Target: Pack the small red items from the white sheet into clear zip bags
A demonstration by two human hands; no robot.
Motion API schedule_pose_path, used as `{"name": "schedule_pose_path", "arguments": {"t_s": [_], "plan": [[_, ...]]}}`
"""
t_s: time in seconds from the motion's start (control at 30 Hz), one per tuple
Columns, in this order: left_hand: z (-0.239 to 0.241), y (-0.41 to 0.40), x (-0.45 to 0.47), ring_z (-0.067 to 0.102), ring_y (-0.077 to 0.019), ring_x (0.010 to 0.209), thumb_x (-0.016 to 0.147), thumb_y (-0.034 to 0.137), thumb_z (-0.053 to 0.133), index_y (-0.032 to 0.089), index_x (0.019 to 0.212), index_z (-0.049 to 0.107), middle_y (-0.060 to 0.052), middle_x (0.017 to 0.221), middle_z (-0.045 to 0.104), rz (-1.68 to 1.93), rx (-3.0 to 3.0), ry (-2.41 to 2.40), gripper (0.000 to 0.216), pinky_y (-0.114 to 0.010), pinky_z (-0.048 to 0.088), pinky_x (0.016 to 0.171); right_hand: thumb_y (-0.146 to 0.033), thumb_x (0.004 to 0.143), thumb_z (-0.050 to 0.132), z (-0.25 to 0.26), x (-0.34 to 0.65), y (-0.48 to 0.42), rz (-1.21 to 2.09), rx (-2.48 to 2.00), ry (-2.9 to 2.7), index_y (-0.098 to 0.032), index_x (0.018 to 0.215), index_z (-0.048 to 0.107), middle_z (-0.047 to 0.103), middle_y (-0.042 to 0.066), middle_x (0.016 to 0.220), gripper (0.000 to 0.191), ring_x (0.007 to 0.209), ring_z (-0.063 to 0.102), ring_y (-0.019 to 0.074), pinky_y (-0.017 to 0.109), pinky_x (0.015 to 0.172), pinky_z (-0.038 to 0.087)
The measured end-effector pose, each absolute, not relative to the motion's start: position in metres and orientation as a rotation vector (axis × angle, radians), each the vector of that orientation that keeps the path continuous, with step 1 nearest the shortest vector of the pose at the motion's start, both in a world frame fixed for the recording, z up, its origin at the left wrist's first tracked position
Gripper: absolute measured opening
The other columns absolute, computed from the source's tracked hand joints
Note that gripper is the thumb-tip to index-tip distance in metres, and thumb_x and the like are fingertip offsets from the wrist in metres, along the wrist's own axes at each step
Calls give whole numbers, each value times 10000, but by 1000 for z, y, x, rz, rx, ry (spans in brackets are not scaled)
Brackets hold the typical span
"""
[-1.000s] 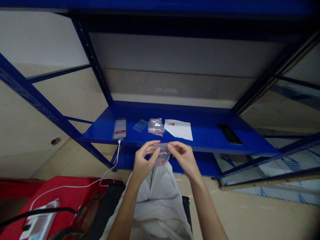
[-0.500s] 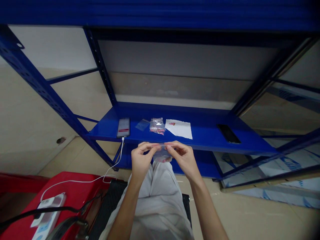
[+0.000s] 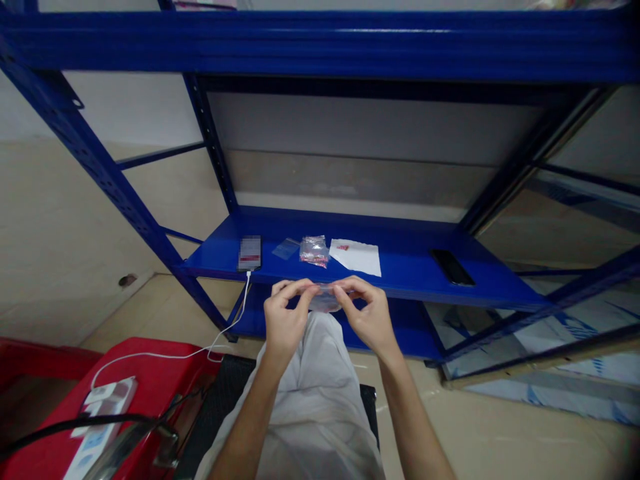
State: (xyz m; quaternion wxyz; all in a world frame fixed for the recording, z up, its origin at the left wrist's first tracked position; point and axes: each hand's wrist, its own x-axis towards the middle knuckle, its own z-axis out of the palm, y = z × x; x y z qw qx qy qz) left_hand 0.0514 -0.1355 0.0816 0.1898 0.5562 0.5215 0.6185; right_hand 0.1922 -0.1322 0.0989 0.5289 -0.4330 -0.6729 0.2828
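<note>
Between my two hands is a small clear plastic bag [image 3: 325,301], held over my lap in front of the shelf edge. My left hand [image 3: 287,313] pinches its left side between thumb and fingers. On the right side, my right hand [image 3: 366,312] grips it the same way. What the bag contains is too blurred to make out. Just beyond lie a stack of clear plastic bags [image 3: 314,249] with reddish edges, a flat clear bag [image 3: 286,249] to its left, and a white sheet of paper [image 3: 361,259] bearing a small reddish item [image 3: 343,247].
A phone [image 3: 249,253] on a white charging cable lies at the shelf's left, and a dark phone [image 3: 452,268] at its right. The blue shelf [image 3: 400,233] has a thick beam overhead. To my left, a power strip [image 3: 103,427] rests on a red stool [image 3: 150,373].
My view has tilted up slightly, showing more of the upper beam. Both hands still pinch the bag; its lower part now shows less below my fingers.
</note>
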Motion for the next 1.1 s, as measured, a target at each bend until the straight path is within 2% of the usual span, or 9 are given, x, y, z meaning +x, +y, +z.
{"name": "schedule_pose_path", "arguments": {"t_s": [0.17, 0.37, 0.73, 0.93, 1.1], "plan": [[84, -137, 56, 591, -144, 704, 692, 301, 659, 179, 677, 692, -19, 666, 658, 1716, 1539, 1372, 128, -258, 492, 669, -281, 820, 520, 103, 195, -136, 570, -1085, -1578, -170, 767, 654, 668, 47, 782, 181, 693, 605, 153, 234, 578, 452], [88, -138, 51, 614, -153, 736, 740, 293, 618, 182, 778, 705, -36, 741, 693, 1613, 1600, 1195, 146, -276, 499, 701, -320, 805, 549, 105, 201, -134, 733, -1027, -1528, -170, 828, 657, 664, 50, 839, 186, 675, 598, 146, 227, 550, 453], [84, -137, 54, 632, -160, 744, 775, 263, 576, 149, 730, 678, -47, 723, 687, 1589, 1572, 1265, 159, -272, 493, 715, -316, 785, 576, 99, 198, -128, 730, -1057, -1596, -159, 773, 652, 646, 38, 773, 176, 609, 562, 115, 199, 480, 390], [78, -128, 50, 636, -160, 718, 759, 282, 596, 160, 768, 685, -43, 717, 694, 1519, 1633, 1283, 151, -273, 502, 696, -310, 768, 595, 88, 197, -119, 658, -1124, -1536, -155, 735, 658, 652, 40, 724, 170, 556, 544, 111, 201, 439, 353], [69, -117, 44, 632, -161, 703, 667, 315, 685, 165, 762, 691, -42, 759, 696, 1512, 1587, 1321, 178, -264, 502, 675, -311, 739, 638, 85, 200, -113, 798, -1064, -1582, -167, 732, 690, 656, 42, 698, 154, 580, 565, 125, 207, 445, 369]]}}
